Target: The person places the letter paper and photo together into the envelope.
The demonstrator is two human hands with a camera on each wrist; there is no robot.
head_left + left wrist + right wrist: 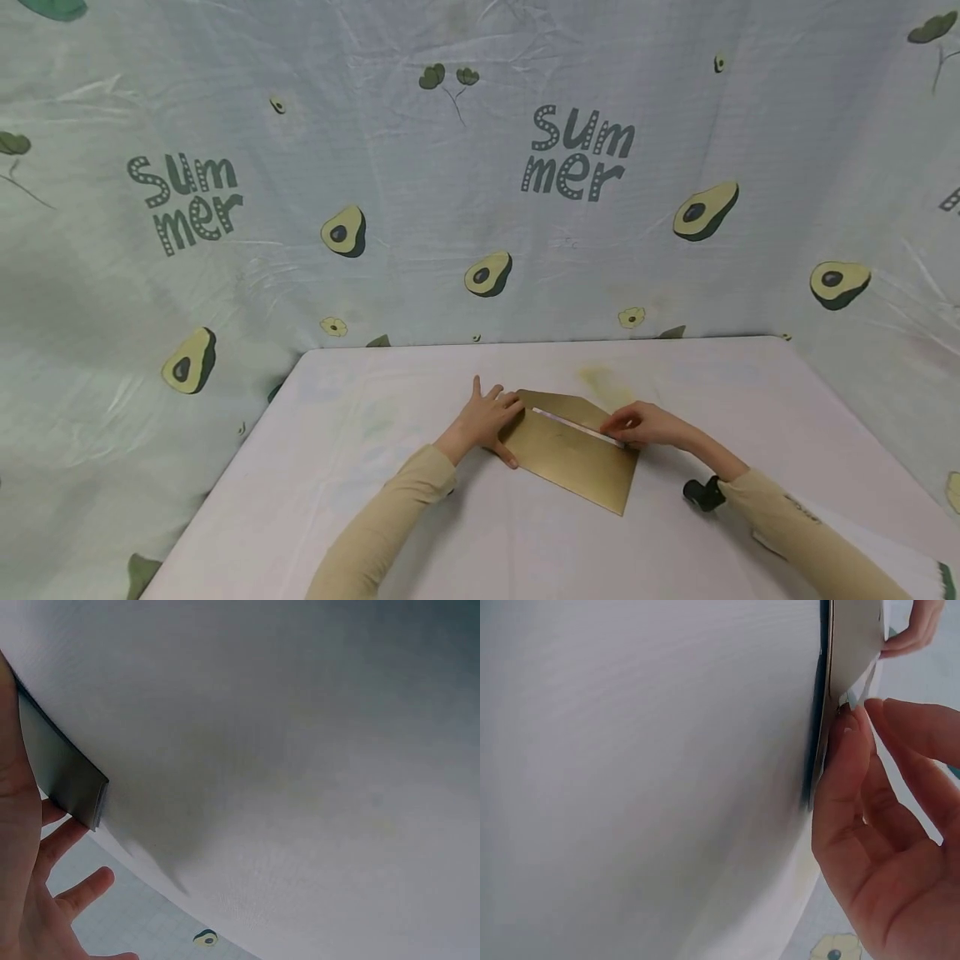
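A gold envelope (pixel 573 457) lies at a slant, its pointed flap (pixel 562 403) laid back on the far side. Along its mouth shows a white strip of paper (pixel 577 427), mostly hidden inside. At the envelope's left end, my left hand (pixel 489 417) grips the edge, thumb near its lower side and fingers on the upper corner. In the left wrist view, some fingers (pixel 88 889) stick out past the corner. My right hand (pixel 643 423) pinches at the mouth's right end, by the end of the strip; thumb and fingertips (pixel 849 742) meet there in the right wrist view.
A white table (pixel 360 500) lies under the envelope. Behind it hangs a pale cloth (pixel 420 167) printed with avocados and lettering. A black wrist device (pixel 703 493) sits under my right wrist. Tan sleeves (pixel 386 517) cover both forearms.
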